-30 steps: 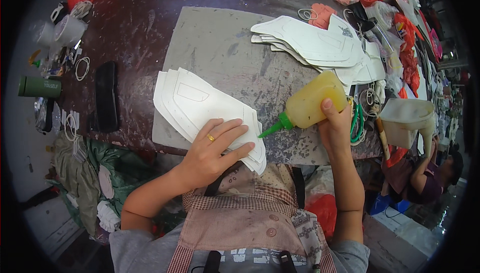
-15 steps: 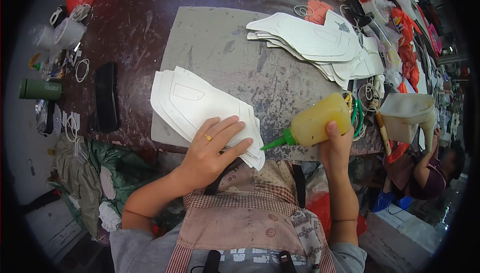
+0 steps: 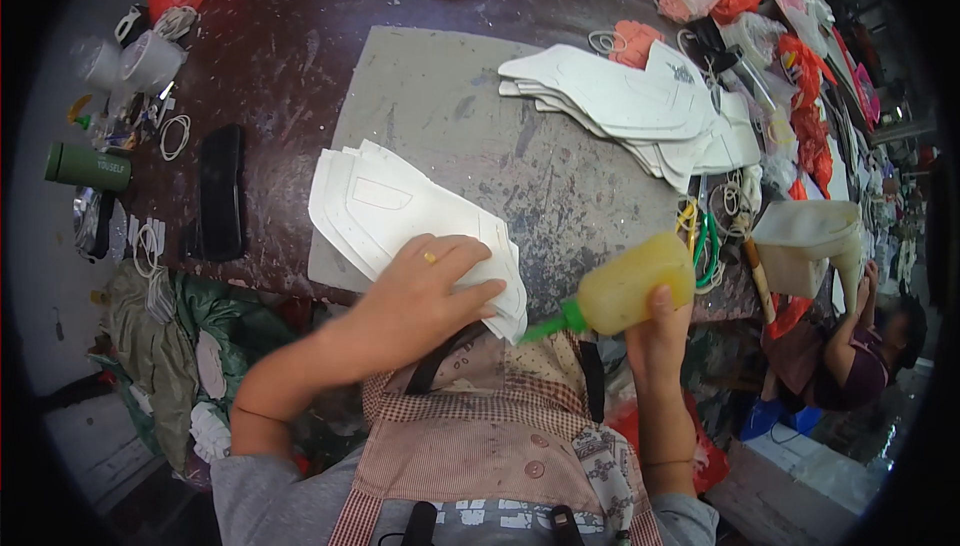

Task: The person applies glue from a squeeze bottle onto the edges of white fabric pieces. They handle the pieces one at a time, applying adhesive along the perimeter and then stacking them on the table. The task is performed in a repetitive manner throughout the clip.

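A small fanned stack of white cut pieces (image 3: 440, 204), with pencil-like outlines on the top one, lies across the near left of a grey board (image 3: 410, 76). My left hand (image 3: 425, 281), wearing a gold ring, rests on the stack's near right part, fingers bent and apart. In my right hand (image 3: 660, 331) is a squeeze bottle (image 3: 635, 284) of yellowish liquid, tilted nozzle-down to the left. Its green nozzle tip is at the stack's lower right corner; whether it touches cannot be seen. A second pile of similar white pieces (image 3: 610, 96) lies at the board's far right.
At the left are a black case (image 3: 220, 193) and a green cylindrical container (image 3: 88, 167). Green-handled scissors (image 3: 708, 249) and an off-white plastic container (image 3: 805, 231) stand or lie to the right. Plastic bags (image 3: 810, 121) crowd the right edge. A co-worker (image 3: 865, 356) is further right.
The bottle and my right hand have moved down toward me, bringing the nozzle to the stack's corner. My left fingers have bent more on the pieces. The view has shifted slightly.
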Available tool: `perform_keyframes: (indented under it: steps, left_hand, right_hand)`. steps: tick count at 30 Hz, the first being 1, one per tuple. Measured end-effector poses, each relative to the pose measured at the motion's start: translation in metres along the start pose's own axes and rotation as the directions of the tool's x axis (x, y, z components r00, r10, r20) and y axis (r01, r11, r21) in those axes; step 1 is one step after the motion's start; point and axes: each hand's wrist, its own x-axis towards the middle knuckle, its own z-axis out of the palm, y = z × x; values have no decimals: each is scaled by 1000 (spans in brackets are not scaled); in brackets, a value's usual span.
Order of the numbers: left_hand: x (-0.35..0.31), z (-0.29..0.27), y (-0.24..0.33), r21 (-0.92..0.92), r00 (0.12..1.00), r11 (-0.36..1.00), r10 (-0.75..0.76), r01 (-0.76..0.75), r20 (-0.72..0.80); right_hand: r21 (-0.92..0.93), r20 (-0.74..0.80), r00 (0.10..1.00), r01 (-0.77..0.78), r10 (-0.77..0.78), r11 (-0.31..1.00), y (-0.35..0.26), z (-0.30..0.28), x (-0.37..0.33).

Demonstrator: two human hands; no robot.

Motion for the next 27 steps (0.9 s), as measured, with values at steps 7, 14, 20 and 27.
perform_keyframes:
  steps: [7,14,20,27]
  left_hand:
    - [13,-45,-61,362,997,932,-58,35,52]
    - [20,-60,-70,229,972,973,78,-26,-221]
    - [142,-117,-180,-280,828,883,-456,376,-327]
    - [214,-89,-283,-56,882,914,-402,401,-245]
  right_hand:
    - [583,-230,973,165,-33,796,15,-31,43]
    - [797,-124,991,132,-54,590,23,-48,45]
    - [773,-127,992,116,-27,624,24,-47,49]
    - [727,-193,979,185,-61,662,21,-42,47]
